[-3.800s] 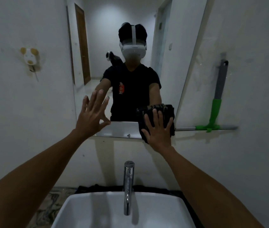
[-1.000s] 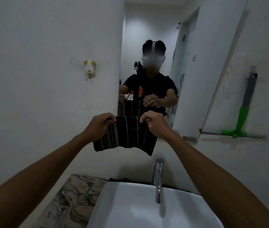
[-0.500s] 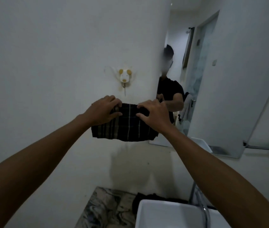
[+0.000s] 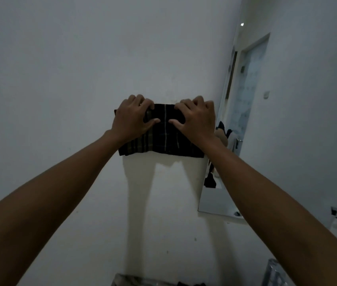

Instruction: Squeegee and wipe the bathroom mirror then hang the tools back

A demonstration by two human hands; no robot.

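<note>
You hold the cloth (image 4: 161,133) flat against the wall (image 4: 60,79), left of the mirror (image 4: 235,120). Your left hand (image 4: 131,118) and right hand (image 4: 196,120) both pinch its top edge. It looks light, soft and limp, so keep gripping the top corners.

Cloth (image 4: 163,139) flat against wall (image 4: 60,69), left hand (image 4: 131,118) gripping its upper left corner, right hand (image 4: 196,118) its upper right. Mirror (image 4: 235,120) just right of cloth, on same wall.
</note>
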